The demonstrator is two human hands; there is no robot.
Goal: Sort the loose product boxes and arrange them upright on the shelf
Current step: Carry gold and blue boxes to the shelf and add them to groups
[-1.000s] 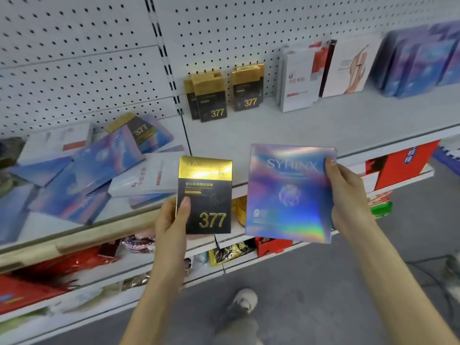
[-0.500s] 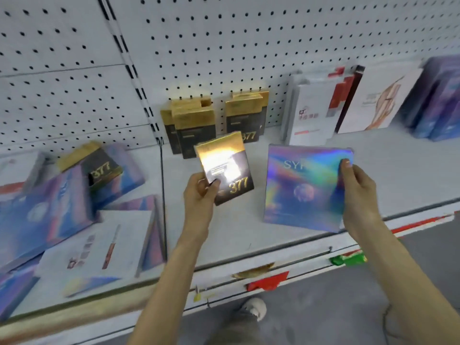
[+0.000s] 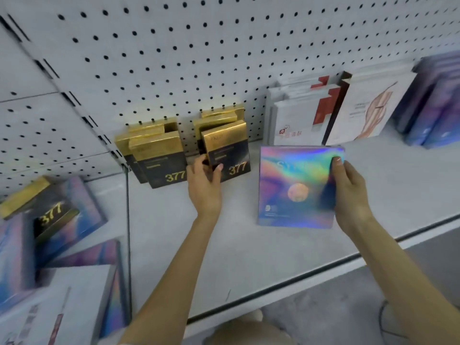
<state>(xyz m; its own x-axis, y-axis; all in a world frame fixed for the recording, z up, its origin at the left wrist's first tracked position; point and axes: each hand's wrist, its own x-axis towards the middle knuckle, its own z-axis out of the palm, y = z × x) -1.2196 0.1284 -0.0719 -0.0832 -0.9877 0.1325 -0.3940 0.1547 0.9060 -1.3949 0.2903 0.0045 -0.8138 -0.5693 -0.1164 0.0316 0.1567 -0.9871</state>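
At the back of the white metal shelf (image 3: 249,250), close to the white pegboard wall (image 3: 199,58), my left hand (image 3: 204,188) holds a tall black cardboard box with a shiny gold top (image 3: 230,150) and a gold "377". The thumb lies on its front, and the other fingers are curled behind its left edge, mostly hidden. This box is upright and covers in part a stack of the same boxes behind it. Whether its bottom touches the shelf I cannot tell. A second group of black and gold boxes (image 3: 159,158) stands just to the left. My right hand (image 3: 348,195) pinches the right edge of a flat square box with a glossy rainbow foil face (image 3: 293,185), thumb on the front and fingers hidden behind. The glare makes its printed letters hard to read. It is over the front part of the shelf, its face tilted up towards me. Behind it stand white flat boxes with red corners (image 3: 296,120). Blurred purple boxes (image 3: 438,115) are cut off at the right edge. At the left, a loose pile of flat boxes (image 3: 62,232) lies blurred and partly out of view.
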